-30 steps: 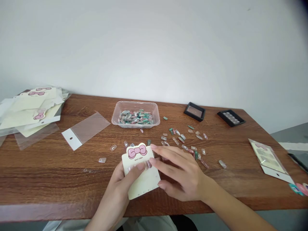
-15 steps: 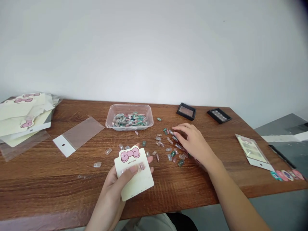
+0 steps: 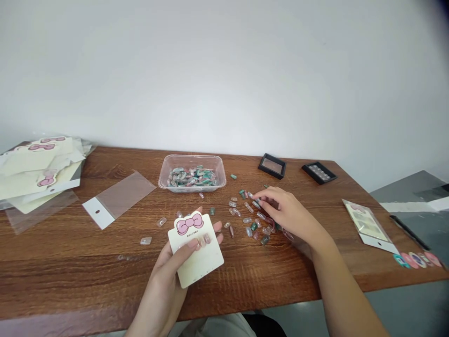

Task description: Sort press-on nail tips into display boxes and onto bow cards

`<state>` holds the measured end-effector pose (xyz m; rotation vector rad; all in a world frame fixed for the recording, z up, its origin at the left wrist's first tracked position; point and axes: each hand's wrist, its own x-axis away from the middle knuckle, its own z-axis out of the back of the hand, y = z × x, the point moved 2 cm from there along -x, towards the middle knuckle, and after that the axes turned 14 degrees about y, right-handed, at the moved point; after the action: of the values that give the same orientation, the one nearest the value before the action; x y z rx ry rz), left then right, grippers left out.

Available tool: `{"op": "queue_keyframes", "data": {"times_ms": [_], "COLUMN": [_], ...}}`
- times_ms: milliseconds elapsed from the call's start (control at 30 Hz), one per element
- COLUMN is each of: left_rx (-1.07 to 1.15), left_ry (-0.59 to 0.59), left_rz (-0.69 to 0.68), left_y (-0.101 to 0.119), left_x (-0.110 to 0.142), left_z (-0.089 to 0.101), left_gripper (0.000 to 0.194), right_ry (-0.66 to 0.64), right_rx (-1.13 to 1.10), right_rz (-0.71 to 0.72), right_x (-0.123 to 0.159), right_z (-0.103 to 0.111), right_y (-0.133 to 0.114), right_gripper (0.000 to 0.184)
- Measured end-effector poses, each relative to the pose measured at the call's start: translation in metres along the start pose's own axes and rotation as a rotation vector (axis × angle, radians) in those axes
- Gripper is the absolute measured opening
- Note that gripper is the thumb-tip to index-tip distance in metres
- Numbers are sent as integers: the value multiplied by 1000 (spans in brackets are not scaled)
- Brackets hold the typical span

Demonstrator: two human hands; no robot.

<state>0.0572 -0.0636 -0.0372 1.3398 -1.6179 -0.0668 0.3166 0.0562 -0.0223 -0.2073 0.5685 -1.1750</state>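
My left hand (image 3: 171, 269) is closed on a cream display card (image 3: 201, 262) with a pink bow at its top. The thumb presses across the card's front, beside a short row of clear pinkish press-on nails (image 3: 203, 240); part of the row is hidden under it. My right hand (image 3: 286, 210) reaches into loose press-on nails (image 3: 248, 220) in clear, pink, grey and green. Its thumb and index finger come together around a small greyish-green press-on nail (image 3: 258, 201) at the pile's far side. The other fingers curl over the pile and hide some nails.
Behind stands a clear plastic tub (image 3: 192, 188) of press-on nails. A clear bag (image 3: 122, 196) and stacked bow cards (image 3: 31, 171) lie left. To the right are two black frames (image 3: 272, 165), a bagged card (image 3: 368, 224), a black pen (image 3: 409, 231) and round stickers (image 3: 417, 260).
My right thumb and index finger have drawn closer together over the nails. The left hand still holds the card, almost unmoved. The whole view has shifted slightly.
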Motion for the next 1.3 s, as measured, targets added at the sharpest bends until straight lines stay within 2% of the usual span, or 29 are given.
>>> {"op": "queue_keyframes", "data": {"times_ms": [167, 367, 700, 867, 1067, 1300], "left_rx": [-5, 32, 47, 53, 42, 46], "left_ry": [12, 40, 57, 58, 71, 90], "left_rz": [8, 17, 23, 37, 39, 27], "left_y": [1, 2, 4, 4, 5, 4], "left_x": [3, 4, 5, 5, 5, 4], "left_z": [-1, -3, 3, 2, 3, 4], "left_gripper": [85, 84, 81, 80, 77, 77], "right_ry": [-92, -124, -81, -55, -34, 17], "right_rx": [24, 30, 0, -22, -7, 135], "right_rz": [-20, -54, -80, -76, -73, -4], "right_x": [0, 1, -1, 0, 1, 1], "right_z": [1, 0, 3, 5, 10, 12], "right_y": [-2, 1, -4, -6, 4, 15], "right_gripper": [24, 19, 6, 11, 12, 11]}}
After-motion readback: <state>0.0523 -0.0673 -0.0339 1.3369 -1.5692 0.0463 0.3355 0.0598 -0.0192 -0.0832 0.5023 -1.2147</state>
